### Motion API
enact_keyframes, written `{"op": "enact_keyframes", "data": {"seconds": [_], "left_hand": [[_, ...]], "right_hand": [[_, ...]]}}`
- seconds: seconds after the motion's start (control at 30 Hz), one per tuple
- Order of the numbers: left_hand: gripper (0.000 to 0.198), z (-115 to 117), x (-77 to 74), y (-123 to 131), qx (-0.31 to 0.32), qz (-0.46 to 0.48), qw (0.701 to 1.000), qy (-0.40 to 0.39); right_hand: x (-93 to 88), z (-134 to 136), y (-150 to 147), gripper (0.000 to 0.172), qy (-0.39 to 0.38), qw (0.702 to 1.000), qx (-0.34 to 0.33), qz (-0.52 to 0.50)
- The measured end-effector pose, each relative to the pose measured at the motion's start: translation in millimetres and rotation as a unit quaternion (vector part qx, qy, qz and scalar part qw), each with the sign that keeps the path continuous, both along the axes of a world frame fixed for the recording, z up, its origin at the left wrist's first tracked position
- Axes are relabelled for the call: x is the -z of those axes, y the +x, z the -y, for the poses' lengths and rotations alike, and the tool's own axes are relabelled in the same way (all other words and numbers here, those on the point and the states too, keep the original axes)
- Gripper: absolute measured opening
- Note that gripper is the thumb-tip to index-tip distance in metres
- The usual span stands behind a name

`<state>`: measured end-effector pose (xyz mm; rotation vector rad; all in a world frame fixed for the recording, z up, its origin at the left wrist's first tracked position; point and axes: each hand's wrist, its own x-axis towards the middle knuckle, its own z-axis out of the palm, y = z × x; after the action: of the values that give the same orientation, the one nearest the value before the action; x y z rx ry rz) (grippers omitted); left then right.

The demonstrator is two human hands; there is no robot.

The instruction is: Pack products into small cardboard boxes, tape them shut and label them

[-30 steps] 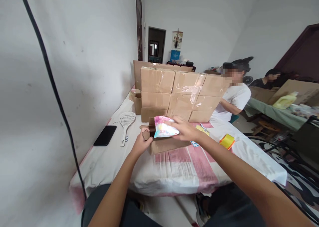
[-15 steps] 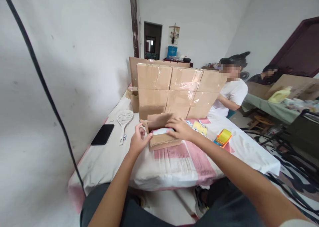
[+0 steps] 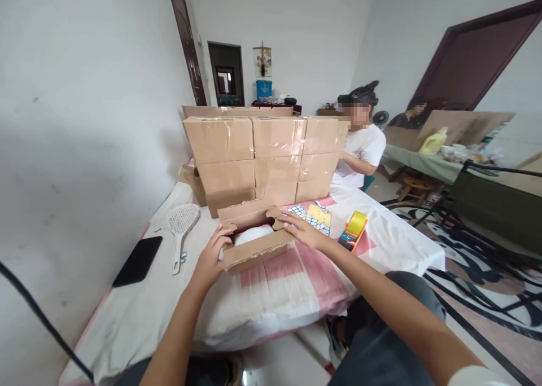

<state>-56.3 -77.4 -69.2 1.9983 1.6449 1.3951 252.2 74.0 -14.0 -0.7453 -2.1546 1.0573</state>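
A small open cardboard box [image 3: 254, 251] sits on the pink-and-white cloth in front of me, with a pale packet [image 3: 253, 235] lying inside it. My left hand [image 3: 210, 259] grips the box's left end, fingers curled over the flap. My right hand [image 3: 301, 231] rests on the right flap with its fingers stretched out flat.
A wall of taped cardboard boxes [image 3: 258, 152] stands behind the open box. A tape dispenser [image 3: 353, 231] and printed sheets [image 3: 315, 215] lie to the right, a white swatter [image 3: 181, 225] and a black phone [image 3: 138, 261] to the left. A person in a white shirt [image 3: 362, 149] sits beyond the table [image 3: 398, 248].
The colourful packet went from my right hand down into the box. My right hand left it and moved onto the right flap. My view swung to the left.
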Motion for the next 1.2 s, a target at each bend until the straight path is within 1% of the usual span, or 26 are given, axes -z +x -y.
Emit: {"op": "enact_keyframes", "data": {"seconds": [0.07, 0.13, 0.2, 0.27, 0.37, 0.47, 0.53, 0.57, 0.6, 0.63, 0.67, 0.7, 0.73, 0.77, 0.8, 0.83, 0.87, 0.9, 0.93, 0.97, 1.0, 1.03, 1.07, 1.1, 1.2], "left_hand": [[0.026, -5, 5.4, 10, -0.037, 0.038, 0.998, 0.024], [0.027, -10, 11.8, 18, -0.084, 0.087, 0.992, 0.046], [0.026, -15, 17.2, 25, -0.131, 0.134, 0.98, 0.06], [0.036, -19, 19.8, 29, -0.156, 0.163, 0.972, 0.062], [0.052, -18, 16.1, 31, -0.145, 0.159, 0.975, 0.053], [0.056, -9, 4.5, 30, -0.111, 0.112, 0.986, 0.054], [0.049, -1, -5.5, 28, -0.073, 0.065, 0.994, 0.048], [0.045, 2, -10.6, 27, -0.058, 0.021, 0.997, 0.039], [0.042, 5, -15.6, 28, -0.05, -0.037, 0.998, 0.027], [0.042, 8, -20.4, 29, -0.053, -0.103, 0.993, 0.014], [0.046, 9, -25.1, 32, -0.066, -0.171, 0.983, 0.001], [0.053, 10, -29.7, 36, -0.086, -0.232, 0.969, -0.01], [0.06, 10, -34.3, 42, -0.107, -0.278, 0.954, -0.018], [0.065, 9, -38.8, 50, -0.125, -0.308, 0.943, -0.026], [0.067, 7, -43.2, 59, -0.142, -0.332, 0.932, -0.035], [0.067, 4, -47.4, 68, -0.158, -0.354, 0.921, -0.046], [0.066, 0, -51.0, 77, -0.173, -0.376, 0.908, -0.057], [0.066, -4, -53.8, 86, -0.189, -0.395, 0.896, -0.068], [0.065, -8, -55.4, 92, -0.204, -0.409, 0.886, -0.076], [0.064, -12, -55.7, 96, -0.215, -0.418, 0.879, -0.08], [0.062, -16, -54.4, 98, -0.22, -0.419, 0.877, -0.078], [0.061, -19, -51.9, 98, -0.217, -0.415, 0.881, -0.069], [0.06, -21, -48.2, 97, -0.208, -0.407, 0.888, -0.058], [0.059, -23, -43.8, 94, -0.193, -0.398, 0.895, -0.047], [0.061, -27, -30.6, 86, -0.162, -0.379, 0.91, -0.027]], "right_hand": [[3.3, -8, -7, 0.063, -0.058, 0.996, 0.037, -0.054], [8.8, -20, -17, 0.064, -0.091, 0.991, 0.051, -0.078], [14.7, -31, -28, 0.063, -0.105, 0.99, 0.047, -0.087], [19.2, -38, -39, 0.062, -0.104, 0.989, 0.045, -0.097], [21.4, -37, -46, 0.064, -0.068, 0.99, 0.045, -0.115], [17.4, -23, -37, 0.051, -0.018, 0.992, 0.015, -0.124], [11.7, -12, -24, 0.045, 0.04, 0.995, -0.035, -0.083], [8.2, -6, -15, 0.043, 0.084, 0.994, -0.053, -0.04], [4.6, -2, -4, 0.043, 0.134, 0.99, -0.051, 0.009], [1.2, 2, 9, 0.043, 0.186, 0.981, -0.023, 0.056], [-1.8, 3, 24, 0.045, 0.23, 0.968, 0.034, 0.091], [-4.0, 2, 41, 0.047, 0.258, 0.954, 0.114, 0.103], [-4.9, 0, 61, 0.05, 0.272, 0.935, 0.205, 0.095], [-4.4, -4, 82, 0.054, 0.265, 0.915, 0.298, 0.068], [-2.2, -10, 104, 0.059, 0.235, 0.893, 0.382, 0.027], [1.7, -16, 125, 0.065, 0.178, 0.872, 0.454, -0.024], [7.1, -21, 145, 0.07, 0.098, 0.853, 0.507, -0.079], [13.6, -27, 162, 0.069, 0.02, 0.837, 0.533, -0.12], [20.7, -31, 175, 0.062, -0.047, 0.826, 0.541, -0.147], [27.8, -35, 184, 0.049, -0.1, 0.822, 0.536, -0.162], [34.4, -38, 189, 0.035, -0.135, 0.825, 0.524, -0.166], [40.1, -41, 189, 0.025, -0.155, 0.829, 0.511, -0.165], [44.7, -43, 187, 0.022, -0.171, 0.833, 0.499, -0.169], [48.4, -45, 183, 0.023, -0.182, 0.835, 0.49, -0.172], [56.6, -48, 166, 0.025, -0.183, 0.842, 0.477, -0.173]]}}
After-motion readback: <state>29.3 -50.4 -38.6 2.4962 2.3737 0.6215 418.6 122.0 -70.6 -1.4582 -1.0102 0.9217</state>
